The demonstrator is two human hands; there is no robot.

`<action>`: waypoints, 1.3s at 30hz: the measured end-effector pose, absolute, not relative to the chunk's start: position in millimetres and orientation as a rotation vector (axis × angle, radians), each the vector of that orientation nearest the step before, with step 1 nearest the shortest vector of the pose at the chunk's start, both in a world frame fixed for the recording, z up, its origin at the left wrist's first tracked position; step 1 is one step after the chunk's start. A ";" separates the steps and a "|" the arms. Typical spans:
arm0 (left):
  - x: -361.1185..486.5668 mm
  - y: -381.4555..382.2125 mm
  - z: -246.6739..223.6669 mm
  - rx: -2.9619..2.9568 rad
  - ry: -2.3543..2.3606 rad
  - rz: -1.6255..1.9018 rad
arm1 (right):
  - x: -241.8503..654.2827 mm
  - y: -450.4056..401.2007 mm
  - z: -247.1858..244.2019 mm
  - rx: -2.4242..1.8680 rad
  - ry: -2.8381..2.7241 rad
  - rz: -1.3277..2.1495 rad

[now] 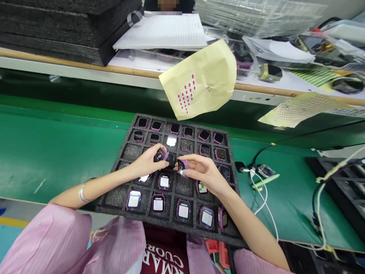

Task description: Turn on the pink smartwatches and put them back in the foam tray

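Over the middle of a dark grey foam tray (128, 152), my left hand (150, 160) is closed on a purple smartwatch case (160, 154) with a lit display. Close by on the right, my right hand (201, 167) pinches another purple smartwatch case (182, 165) between thumb and fingers. The two held watches are a short gap apart. Several more purple watch cases sit in the tray's square pockets. Those in the front row, such as one watch (158, 203), show white screens, while the back-row ones, such as another watch (175, 129), are dark. My forearms hide some pockets.
A shelf (137, 71) crosses behind the tray, with black foam blocks (51, 30) and papers (168, 32). A yellow sheet with red arrows (202, 80) hangs from its edge. White cables (266, 205) and a green pen-like tool (265, 182) lie to the right.
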State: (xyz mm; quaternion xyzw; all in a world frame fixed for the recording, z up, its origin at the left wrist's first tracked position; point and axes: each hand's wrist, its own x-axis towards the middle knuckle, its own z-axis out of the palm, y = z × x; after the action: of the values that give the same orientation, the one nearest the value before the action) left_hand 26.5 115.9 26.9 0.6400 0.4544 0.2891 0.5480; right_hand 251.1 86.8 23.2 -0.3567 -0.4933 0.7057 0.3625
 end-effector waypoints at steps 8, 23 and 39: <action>25.6 116.1 29.4 1.520 1.080 0.658 | 251.3 87.0 22.1 -0.938 -1.266 1.814; 27.0 116.4 31.5 1.394 1.058 0.696 | 252.4 86.2 24.5 -0.967 -1.280 1.808; 26.4 114.7 34.2 0.859 0.856 0.644 | 245.9 87.1 26.9 -0.918 -1.013 1.920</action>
State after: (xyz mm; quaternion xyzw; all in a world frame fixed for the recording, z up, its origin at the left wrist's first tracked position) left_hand 26.4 114.7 34.2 0.3967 0.3952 0.2971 0.7734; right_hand 245.9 87.1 26.9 -0.3598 -0.3971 0.7528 0.3822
